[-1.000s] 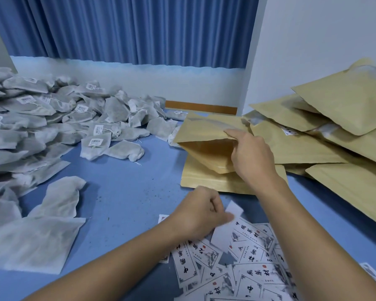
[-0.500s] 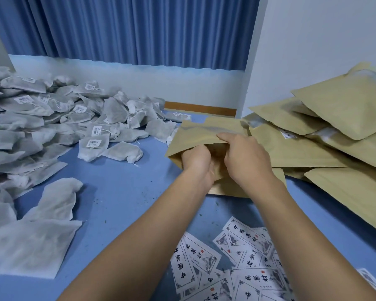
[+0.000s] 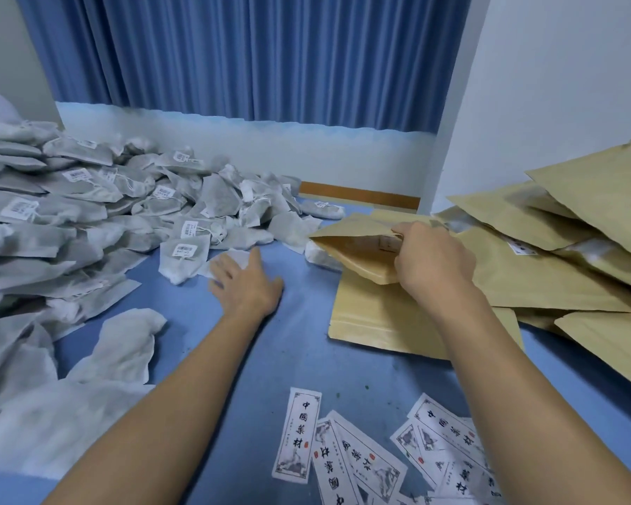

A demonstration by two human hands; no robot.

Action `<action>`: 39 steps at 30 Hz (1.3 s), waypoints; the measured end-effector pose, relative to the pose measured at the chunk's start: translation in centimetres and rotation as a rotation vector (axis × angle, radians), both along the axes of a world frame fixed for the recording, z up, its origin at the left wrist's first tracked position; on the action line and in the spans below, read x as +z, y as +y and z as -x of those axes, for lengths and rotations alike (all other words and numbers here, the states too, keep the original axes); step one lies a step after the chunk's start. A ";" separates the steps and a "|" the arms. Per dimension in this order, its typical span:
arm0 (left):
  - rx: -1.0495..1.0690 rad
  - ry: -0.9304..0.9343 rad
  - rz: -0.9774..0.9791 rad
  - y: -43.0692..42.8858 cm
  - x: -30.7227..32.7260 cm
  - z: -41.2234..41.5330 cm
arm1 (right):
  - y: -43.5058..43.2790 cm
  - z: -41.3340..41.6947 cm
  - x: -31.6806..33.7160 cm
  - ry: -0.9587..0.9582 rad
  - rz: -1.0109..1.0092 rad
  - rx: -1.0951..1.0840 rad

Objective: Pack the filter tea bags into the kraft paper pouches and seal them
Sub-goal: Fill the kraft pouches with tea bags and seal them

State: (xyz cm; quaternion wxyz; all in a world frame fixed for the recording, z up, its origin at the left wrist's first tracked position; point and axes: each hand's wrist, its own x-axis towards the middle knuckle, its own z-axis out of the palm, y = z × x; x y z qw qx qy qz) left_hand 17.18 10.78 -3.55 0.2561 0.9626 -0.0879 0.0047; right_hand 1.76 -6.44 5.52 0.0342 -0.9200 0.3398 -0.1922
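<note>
While pinching the pouch (image 3: 357,249) mouth open with the right hand (image 3: 434,260), lays straight left hand (image 3: 246,286) fingers on a tea bag (image 3: 234,257); filling step, next probably gripping and sliding it inside.

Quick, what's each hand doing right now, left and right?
Left hand: open, fingers straight, over a tea bag.
Right hand: pinching the open kraft pouch at its mouth.
</note>
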 end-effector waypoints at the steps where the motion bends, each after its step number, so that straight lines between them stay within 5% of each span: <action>1: -0.014 -0.021 -0.099 0.2 -0.8 -0.3 | 0.1 -0.5 0.0 0.011 0.003 -0.011; 3: -0.074 -0.167 -0.033 0.1 -1.4 -0.5 | 0.2 -1.6 -0.2 0.031 0.000 -0.032; 6: -0.107 -0.312 0.385 -0.5 -0.9 0.5 | 0.3 -2.9 -0.7 0.059 -0.022 -0.057; 9: -0.216 -0.657 0.758 -1.3 0.5 3.0 | 0.0 -3.6 -1.2 0.022 -0.041 -0.058; 13: -0.599 -0.968 0.752 -2.8 1.4 6.2 | -0.5 -4.2 -1.3 0.016 -0.055 -0.073; 16: -0.779 -0.929 0.512 -4.4 1.7 7.6 | -1.0 -4.0 -0.5 0.075 -0.093 -0.088; 21: -0.763 -0.507 0.317 -7.6 4.3 6.1 | -2.4 -3.9 1.6 0.093 -0.149 -0.061; 25: -0.709 -0.204 -0.036 -12.8 5.3 2.1 | -2.8 -4.6 2.8 0.104 -0.180 0.044; 28: -0.633 -0.039 -0.015 -15.6 3.6 -2.2 | -3.1 -5.5 2.5 0.062 -0.153 0.022; 32: -0.833 -0.247 0.136 -15.0 2.1 -1.6 | -3.6 -6.7 0.7 -0.004 -0.063 -0.017; 36: -0.841 -1.047 0.641 -11.7 1.1 0.0 | -4.2 -7.6 -0.8 -0.081 0.090 -0.075; 39: -0.521 -0.940 0.872 -9.9 0.6 -0.5 | -4.7 -7.4 -1.5 -0.073 0.099 -0.131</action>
